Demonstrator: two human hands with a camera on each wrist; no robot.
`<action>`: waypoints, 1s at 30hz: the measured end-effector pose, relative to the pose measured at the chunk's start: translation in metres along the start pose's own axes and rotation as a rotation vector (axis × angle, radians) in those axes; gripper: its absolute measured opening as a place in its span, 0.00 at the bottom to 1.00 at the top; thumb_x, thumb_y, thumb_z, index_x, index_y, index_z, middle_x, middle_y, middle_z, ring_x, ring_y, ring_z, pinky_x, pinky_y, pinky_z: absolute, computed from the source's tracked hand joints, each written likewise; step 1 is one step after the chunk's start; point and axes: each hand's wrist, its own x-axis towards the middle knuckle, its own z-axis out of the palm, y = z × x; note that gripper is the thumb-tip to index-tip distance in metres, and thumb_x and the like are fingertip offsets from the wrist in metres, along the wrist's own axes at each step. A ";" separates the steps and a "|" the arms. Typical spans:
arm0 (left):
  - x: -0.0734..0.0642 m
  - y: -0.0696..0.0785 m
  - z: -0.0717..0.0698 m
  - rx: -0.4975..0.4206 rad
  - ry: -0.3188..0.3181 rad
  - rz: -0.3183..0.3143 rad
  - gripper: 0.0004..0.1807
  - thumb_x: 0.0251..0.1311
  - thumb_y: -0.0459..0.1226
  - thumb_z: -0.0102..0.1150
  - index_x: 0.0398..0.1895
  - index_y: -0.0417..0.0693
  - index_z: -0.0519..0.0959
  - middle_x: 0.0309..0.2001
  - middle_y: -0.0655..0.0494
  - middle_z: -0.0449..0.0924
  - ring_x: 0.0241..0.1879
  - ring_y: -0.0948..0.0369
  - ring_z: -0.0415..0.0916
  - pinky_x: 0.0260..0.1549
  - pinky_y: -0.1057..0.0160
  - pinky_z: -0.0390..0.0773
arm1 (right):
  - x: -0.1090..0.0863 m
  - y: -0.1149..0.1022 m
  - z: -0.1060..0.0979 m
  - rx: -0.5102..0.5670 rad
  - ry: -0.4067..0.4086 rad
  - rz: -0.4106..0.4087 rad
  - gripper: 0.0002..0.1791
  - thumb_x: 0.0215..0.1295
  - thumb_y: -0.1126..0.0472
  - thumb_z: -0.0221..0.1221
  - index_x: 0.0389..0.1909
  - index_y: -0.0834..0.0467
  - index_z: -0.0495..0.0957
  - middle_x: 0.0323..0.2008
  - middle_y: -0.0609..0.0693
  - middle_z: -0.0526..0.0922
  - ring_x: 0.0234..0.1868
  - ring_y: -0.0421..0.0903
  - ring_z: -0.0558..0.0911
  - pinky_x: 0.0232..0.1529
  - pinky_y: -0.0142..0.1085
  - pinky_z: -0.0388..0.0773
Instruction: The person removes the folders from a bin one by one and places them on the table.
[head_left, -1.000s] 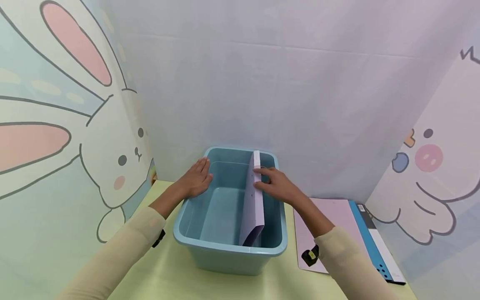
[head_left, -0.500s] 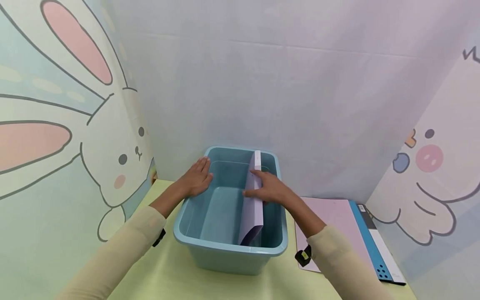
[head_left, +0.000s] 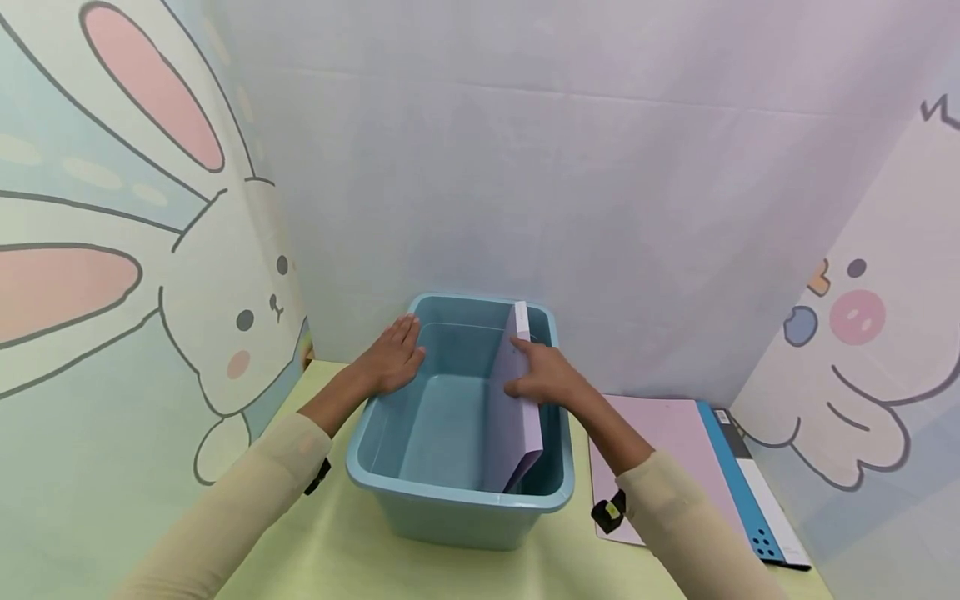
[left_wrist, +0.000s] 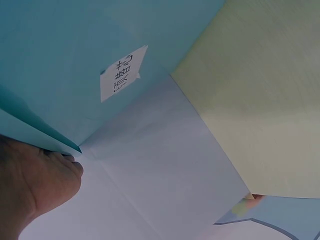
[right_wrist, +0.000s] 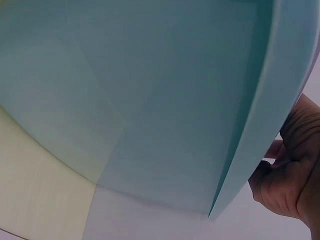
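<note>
A light blue plastic tub (head_left: 459,500) stands on the table. Inside it, toward the right, a lilac binder (head_left: 504,425) stands on edge, its pale narrow spine facing up. My right hand (head_left: 551,375) grips the binder near the middle of that spine, thumb on the left face; its other fingers are mostly hidden. On the tub's left rim rests my left hand (head_left: 392,354), fingers straight and close together. In the left wrist view, that hand (left_wrist: 45,180) lies against the rim, near a white label (left_wrist: 122,74) on the tub's outer wall. The right wrist view shows the right hand (right_wrist: 290,175) beyond the tub's rim.
To the tub's right lie a flat pink folder (head_left: 675,433) with a blue spine strip (head_left: 738,483) and a black-and-white folder (head_left: 765,500) partly beneath it. A pale curtain (head_left: 480,183) hangs directly behind the tub. The yellow-green tabletop (head_left: 330,542) shows in front.
My right hand has shifted its hold, its thumb now over the binder's left face. The binder's upper edge has leaned to the right. My left hand has stayed put.
</note>
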 end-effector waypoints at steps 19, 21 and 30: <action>0.000 -0.010 0.001 -0.006 0.009 0.017 0.39 0.92 0.45 0.27 0.90 0.24 0.40 0.92 0.27 0.35 0.93 0.32 0.33 0.92 0.33 0.40 | -0.004 0.004 -0.006 0.097 0.039 0.011 0.55 0.62 0.58 0.71 0.91 0.56 0.60 0.71 0.71 0.80 0.49 0.64 0.92 0.42 0.59 0.95; 0.001 -0.007 0.002 -0.013 0.010 0.023 0.39 0.92 0.45 0.28 0.90 0.24 0.40 0.92 0.27 0.35 0.93 0.32 0.33 0.92 0.34 0.40 | -0.004 0.006 -0.007 0.097 0.041 0.008 0.55 0.62 0.59 0.72 0.91 0.56 0.60 0.71 0.71 0.80 0.48 0.64 0.92 0.42 0.59 0.95; 0.003 -0.002 0.004 0.002 0.022 0.019 0.39 0.91 0.45 0.28 0.89 0.23 0.42 0.92 0.26 0.37 0.93 0.31 0.36 0.92 0.34 0.41 | -0.005 0.011 -0.013 0.101 0.051 0.014 0.56 0.61 0.59 0.72 0.90 0.58 0.60 0.75 0.73 0.78 0.47 0.64 0.93 0.41 0.57 0.95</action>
